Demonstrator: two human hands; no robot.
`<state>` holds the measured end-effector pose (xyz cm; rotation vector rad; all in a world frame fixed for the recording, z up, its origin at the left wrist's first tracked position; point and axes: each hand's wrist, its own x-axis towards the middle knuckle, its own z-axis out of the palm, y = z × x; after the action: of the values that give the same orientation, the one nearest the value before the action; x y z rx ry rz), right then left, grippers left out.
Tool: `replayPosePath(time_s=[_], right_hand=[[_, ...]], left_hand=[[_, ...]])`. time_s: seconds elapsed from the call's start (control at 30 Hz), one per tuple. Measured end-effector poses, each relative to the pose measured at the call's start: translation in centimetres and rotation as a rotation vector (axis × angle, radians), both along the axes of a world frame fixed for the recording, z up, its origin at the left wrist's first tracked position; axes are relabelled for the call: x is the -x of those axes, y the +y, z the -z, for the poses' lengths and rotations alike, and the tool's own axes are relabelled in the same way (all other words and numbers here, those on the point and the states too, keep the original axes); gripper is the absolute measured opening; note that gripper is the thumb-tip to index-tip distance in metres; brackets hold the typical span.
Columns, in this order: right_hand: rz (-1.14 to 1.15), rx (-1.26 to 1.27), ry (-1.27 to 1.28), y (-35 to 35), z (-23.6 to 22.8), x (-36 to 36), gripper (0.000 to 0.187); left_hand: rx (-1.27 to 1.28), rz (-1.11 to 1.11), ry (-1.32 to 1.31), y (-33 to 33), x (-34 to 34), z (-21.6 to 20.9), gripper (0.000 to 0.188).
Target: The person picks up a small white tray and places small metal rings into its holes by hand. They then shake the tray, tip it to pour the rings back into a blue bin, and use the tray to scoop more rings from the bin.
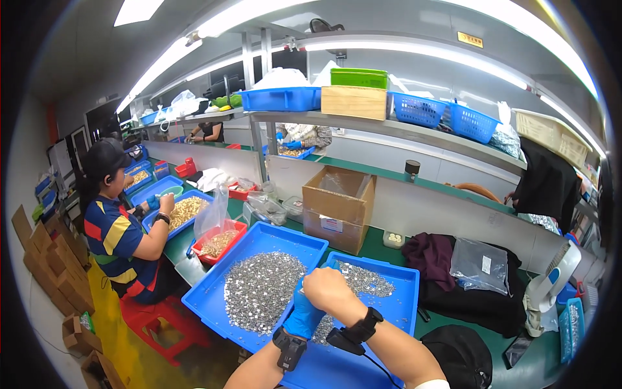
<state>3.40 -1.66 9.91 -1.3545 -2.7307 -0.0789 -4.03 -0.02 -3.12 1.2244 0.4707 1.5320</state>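
Note:
My left hand (pixel 303 319), in a blue glove, and my bare right hand (pixel 329 292) are pressed together over the inner edges of two blue trays. Both hands have curled fingers, and whatever is between them is hidden. Many small silvery metal pieces (pixel 262 288) lie heaped in the left blue tray (pixel 202 299). The right blue tray (pixel 403 311) has a smaller spread of similar silvery pieces (pixel 363 279) toward its far side, with more partly behind my hands. Dark devices are strapped to both my wrists.
A cardboard box (pixel 340 211) stands behind the trays. At left, a red tray (pixel 227 243) holds a plastic bag and small gold-coloured pieces; a seated co-worker (pixel 123 227) handles a tray of golden pieces (pixel 186 212). Dark cloth (pixel 476 301) and a black bag (pixel 457 353) lie right.

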Motion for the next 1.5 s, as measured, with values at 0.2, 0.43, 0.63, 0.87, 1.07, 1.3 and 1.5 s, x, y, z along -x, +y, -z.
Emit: replayPosePath(time_s=[0.2, 0.43, 0.63, 0.87, 1.07, 1.3, 1.5], right_hand=[[0.085, 0.257, -0.002, -0.8, -3.5, 1.2, 0.046], [0.007, 0.347, -0.077, -0.7, -4.2, 1.1, 0.054], [0.056, 0.302, 0.069, -0.7, -3.3, 1.1, 0.046], [0.062, 0.102, 0.081, -0.6, -5.7, -1.8, 0.036], [0.135, -0.030, 0.153, 1.6, -6.2, -9.7, 0.028], [0.536, 0.526, 0.970, 5.7, 5.6, -16.2, 0.025], [0.450, 0.766, 1.217, 5.3, 9.5, -16.9, 0.018]], left_hand=[[0.467, 0.346, -0.691, -1.8, 1.0, -2.2, 0.018], [0.162, 0.008, 0.060, -0.9, 1.7, -1.6, 0.031], [0.230, 0.274, -0.382, 1.1, 1.0, 2.5, 0.040], [0.095, 0.297, -0.466, 1.2, 0.1, 0.9, 0.039], [0.570, 0.520, -1.095, -1.0, -0.3, -4.6, 0.051], [0.618, 0.623, -1.118, -3.0, -1.5, -6.8, 0.053], [0.684, 0.676, -1.036, -4.1, -2.6, -8.4, 0.053]])
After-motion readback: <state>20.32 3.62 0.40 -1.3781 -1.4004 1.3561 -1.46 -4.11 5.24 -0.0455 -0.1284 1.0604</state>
